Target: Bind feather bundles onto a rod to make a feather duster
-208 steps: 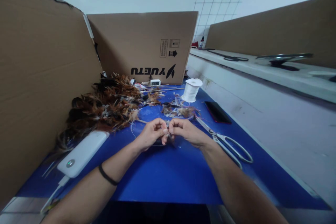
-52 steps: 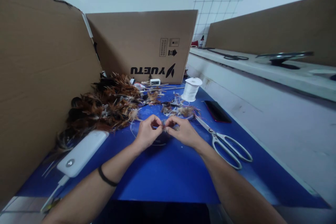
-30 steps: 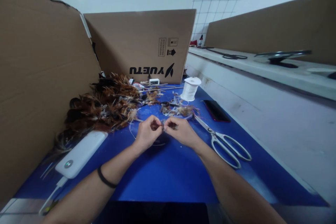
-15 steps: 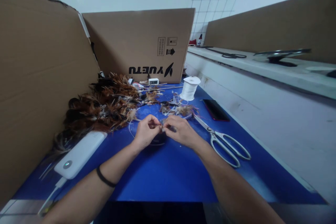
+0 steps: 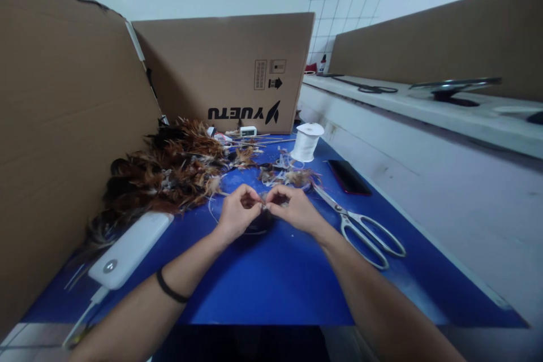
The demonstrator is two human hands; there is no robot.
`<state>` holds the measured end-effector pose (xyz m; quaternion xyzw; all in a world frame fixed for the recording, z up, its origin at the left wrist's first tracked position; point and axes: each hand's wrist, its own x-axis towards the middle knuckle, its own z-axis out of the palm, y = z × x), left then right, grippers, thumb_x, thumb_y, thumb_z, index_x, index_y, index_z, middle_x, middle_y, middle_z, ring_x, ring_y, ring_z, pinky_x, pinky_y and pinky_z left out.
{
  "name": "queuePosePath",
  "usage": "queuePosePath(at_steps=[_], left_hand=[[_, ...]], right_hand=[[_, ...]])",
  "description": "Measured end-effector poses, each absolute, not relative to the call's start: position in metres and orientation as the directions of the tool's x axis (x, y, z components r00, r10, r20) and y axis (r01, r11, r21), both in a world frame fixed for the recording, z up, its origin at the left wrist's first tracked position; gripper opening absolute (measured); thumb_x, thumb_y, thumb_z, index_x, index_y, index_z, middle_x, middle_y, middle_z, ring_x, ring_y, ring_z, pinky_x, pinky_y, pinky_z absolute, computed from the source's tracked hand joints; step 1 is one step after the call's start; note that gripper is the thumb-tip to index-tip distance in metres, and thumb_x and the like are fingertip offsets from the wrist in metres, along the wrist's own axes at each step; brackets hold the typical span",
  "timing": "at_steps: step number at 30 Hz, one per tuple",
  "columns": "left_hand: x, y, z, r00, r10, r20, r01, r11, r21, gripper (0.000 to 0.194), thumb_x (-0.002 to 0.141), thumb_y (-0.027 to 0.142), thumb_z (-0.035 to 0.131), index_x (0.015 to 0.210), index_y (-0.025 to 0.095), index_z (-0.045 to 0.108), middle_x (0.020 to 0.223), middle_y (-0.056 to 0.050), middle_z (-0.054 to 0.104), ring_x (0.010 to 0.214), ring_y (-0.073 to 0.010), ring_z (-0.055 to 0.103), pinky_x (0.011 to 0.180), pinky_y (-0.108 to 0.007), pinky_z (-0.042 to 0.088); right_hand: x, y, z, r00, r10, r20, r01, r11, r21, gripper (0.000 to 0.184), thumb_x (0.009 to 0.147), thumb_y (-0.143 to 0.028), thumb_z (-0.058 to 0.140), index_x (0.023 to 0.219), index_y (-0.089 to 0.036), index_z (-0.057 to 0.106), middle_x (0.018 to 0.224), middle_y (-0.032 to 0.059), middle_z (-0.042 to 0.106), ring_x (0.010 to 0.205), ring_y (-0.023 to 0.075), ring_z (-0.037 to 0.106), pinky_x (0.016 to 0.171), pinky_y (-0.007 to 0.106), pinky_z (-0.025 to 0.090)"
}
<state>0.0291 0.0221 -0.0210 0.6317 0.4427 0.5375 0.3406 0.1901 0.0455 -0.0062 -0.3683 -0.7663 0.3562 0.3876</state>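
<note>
My left hand (image 5: 238, 212) and my right hand (image 5: 293, 209) meet fingertip to fingertip over the middle of the blue table (image 5: 271, 283). Both pinch, thumb against forefinger, on something small and greyish between them; it looks like a bit of feather, mostly hidden by the fingers. Beneath the hands a dark round object (image 5: 256, 226) with a pale rim shows in part. A large pile of brown and black feathers (image 5: 169, 172) lies beyond my left hand. Past my right hand lies a smaller clump of feathers (image 5: 299, 177) with whitish scraps.
Silver scissors (image 5: 356, 226) and a dark phone (image 5: 348, 177) lie to the right. A white ribbon spool (image 5: 307, 144) stands at the back. At left is a white power bank (image 5: 129, 251) with a cable. Cardboard panels (image 5: 224, 68) wall the back and left; a ledge (image 5: 403, 102) runs along the right.
Since the oldest frame my hands have spread slightly and the feathery bit hanging below the fingers no longer shows. Lately only the fingertips shift a little. The whole view has drifted slightly.
</note>
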Motion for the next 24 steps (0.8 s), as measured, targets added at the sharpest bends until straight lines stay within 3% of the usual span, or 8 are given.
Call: queuePosePath(at_steps=[11, 24], left_hand=[[0.0282, 0.0175, -0.02, 0.035, 0.873, 0.486, 0.372, -0.462, 0.805, 0.008, 0.071, 0.019, 0.058, 0.075, 0.019, 0.051, 0.072, 0.001, 0.061, 0.067, -0.0119, 0.061, 0.062, -0.023, 0.05], [0.0308, 0.0152, -0.0191, 0.007, 0.869, 0.495, 0.338, -0.468, 0.817, 0.008, 0.071, 0.02, 0.059, 0.075, 0.019, 0.052, 0.074, -0.001, 0.063, 0.069, -0.013, 0.063, 0.063, -0.023, 0.052]], right_hand=[[0.188, 0.0422, -0.0034, -0.423, 0.844, 0.33, 0.188, 0.438, -0.879, 0.009, 0.067, -0.018, 0.059, 0.07, -0.018, 0.052, 0.063, -0.0032, 0.055, 0.055, 0.0086, 0.05, 0.054, 0.022, 0.042], [0.1839, 0.0448, -0.0061, -0.371, 0.902, 0.219, 0.175, 0.299, -0.938, 0.014, 0.068, -0.025, 0.061, 0.078, -0.015, 0.06, 0.069, 0.0002, 0.061, 0.06, 0.0105, 0.055, 0.06, 0.024, 0.045]])
